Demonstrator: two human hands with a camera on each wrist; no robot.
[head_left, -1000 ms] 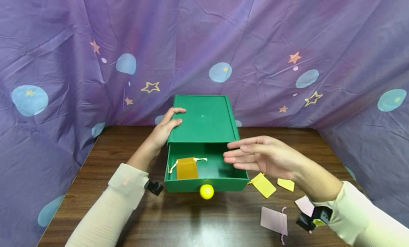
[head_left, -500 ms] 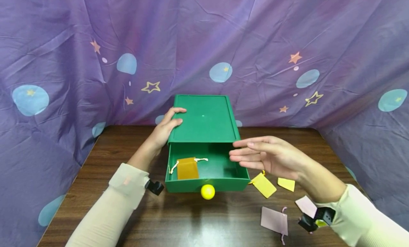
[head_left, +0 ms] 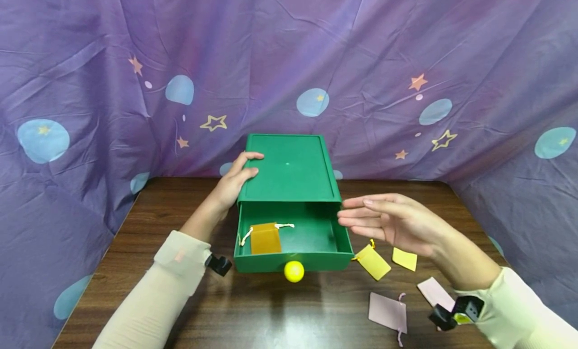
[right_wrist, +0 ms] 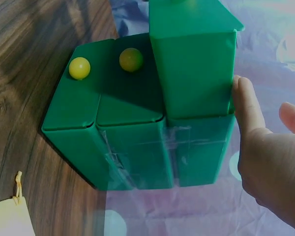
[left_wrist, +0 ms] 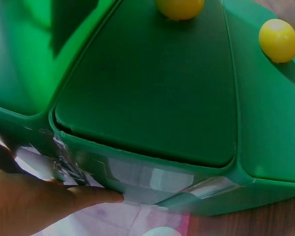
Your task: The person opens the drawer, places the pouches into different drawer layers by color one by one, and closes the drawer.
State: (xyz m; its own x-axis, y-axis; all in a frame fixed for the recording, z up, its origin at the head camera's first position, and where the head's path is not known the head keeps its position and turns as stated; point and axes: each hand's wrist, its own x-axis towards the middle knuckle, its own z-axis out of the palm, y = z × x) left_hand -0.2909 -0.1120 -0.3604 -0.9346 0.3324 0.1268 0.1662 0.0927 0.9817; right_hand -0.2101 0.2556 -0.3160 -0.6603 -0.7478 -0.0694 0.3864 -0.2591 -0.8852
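Purple star-printed cloth backs a dark wooden worktop (head_left: 280,314). Left hand (head_left: 235,181) rests flat-fingered on the green plastic drawer box (head_left: 289,166); right hand (head_left: 393,221) hovers empty, fingers straight, beside its pulled-out drawer (head_left: 293,236), above a yellow cloth pouch (head_left: 372,261). Bracing the box firmly would help.

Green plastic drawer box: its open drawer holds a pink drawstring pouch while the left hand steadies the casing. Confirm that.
Not quite. The pouch in the green plastic drawer box's open drawer is an amber-brown drawstring pouch, not pink, as the head view shows. The left hand does steady the casing.
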